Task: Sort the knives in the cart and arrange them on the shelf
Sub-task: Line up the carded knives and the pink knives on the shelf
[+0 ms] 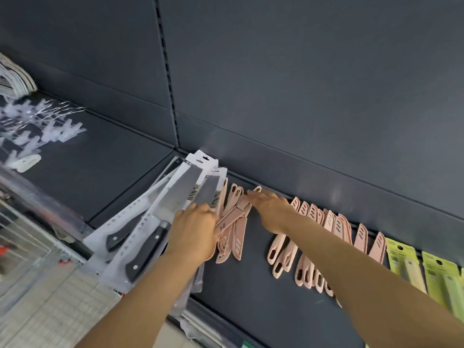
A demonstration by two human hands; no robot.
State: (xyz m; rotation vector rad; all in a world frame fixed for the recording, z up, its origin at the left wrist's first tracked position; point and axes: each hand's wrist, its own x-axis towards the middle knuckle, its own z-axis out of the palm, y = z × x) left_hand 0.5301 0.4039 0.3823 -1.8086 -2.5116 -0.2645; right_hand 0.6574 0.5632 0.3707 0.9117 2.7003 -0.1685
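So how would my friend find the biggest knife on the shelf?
Find the dark grey shelf. At its left end, by the left hand, lies a pile of long white packs, left of the pink sheathed knives. The top pack holds the kitchen knife: bare steel blade, black riveted handle, much bigger than the pink ones.

Dark shelf [251, 305]; packaged black-handled knives [150, 222], pink sheathed knives [326, 237], green packs [426, 275], white clips [37, 136]
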